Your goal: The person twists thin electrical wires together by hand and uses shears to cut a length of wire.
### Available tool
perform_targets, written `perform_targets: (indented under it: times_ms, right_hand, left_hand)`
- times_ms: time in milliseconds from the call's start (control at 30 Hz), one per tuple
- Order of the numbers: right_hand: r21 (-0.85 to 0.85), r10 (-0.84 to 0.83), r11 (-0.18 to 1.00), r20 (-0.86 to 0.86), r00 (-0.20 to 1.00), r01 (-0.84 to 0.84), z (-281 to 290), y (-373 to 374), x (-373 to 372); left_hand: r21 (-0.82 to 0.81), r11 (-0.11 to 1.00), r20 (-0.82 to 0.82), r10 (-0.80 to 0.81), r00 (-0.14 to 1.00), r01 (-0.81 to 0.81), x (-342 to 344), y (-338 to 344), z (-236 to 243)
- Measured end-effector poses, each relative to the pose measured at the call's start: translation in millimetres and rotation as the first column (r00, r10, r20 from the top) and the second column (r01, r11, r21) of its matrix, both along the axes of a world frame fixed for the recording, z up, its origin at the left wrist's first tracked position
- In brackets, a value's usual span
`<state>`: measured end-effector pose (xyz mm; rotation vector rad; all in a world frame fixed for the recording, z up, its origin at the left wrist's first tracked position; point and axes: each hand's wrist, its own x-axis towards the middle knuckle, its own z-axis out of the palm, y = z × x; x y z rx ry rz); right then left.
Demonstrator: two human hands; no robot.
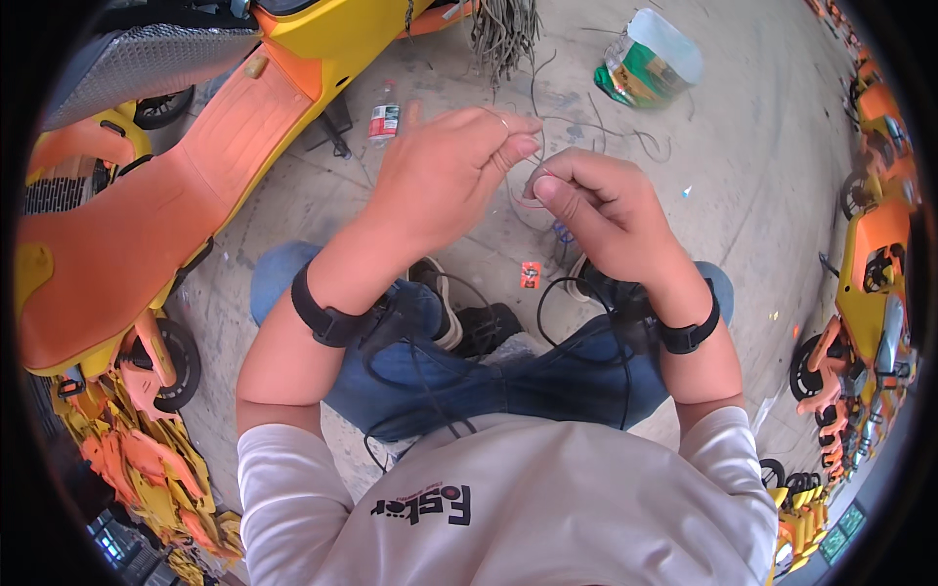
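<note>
My left hand (449, 171) is raised in front of me, thumb and index finger pinched on a thin wire (543, 146). Just right of it, a little lower, my right hand (601, 210) also has its thumb and curled fingers closed on the thin wire, which shows a short red stretch near the thumb. The two hands are close but apart. Loose grey wires hang and lie behind them, with a small blue coiled piece (563, 234) below. Black straps with dark cables circle both my forearms.
A yellow-and-orange scooter (147, 234) stands at left, more scooters (874, 283) line the right, and piled body panels (137, 459) lie lower left. On the concrete floor (743, 195) are a plastic bottle (384, 117), a cut green-and-white container (650, 59), a grey strand bundle (503, 39) and a small orange card (531, 274).
</note>
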<state>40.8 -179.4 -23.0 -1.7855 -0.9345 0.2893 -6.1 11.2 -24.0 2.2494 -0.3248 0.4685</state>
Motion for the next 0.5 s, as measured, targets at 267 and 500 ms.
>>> perform_targets:
  times_ms: [267, 500]
  right_hand:
    - [0.244, 0.229, 0.969, -0.876, 0.424, -0.019, 29, -16, -18]
    - [0.261, 0.226, 0.962, -0.929, 0.293, 0.085, 28, -25, -39]
  left_hand:
    - [-0.45, 0.857, -0.486, -0.47, 0.737, 0.25, -19, 10, 40]
    - [-0.398, 0.842, -0.342, -0.504, 0.793, 0.364, -22, 8, 39]
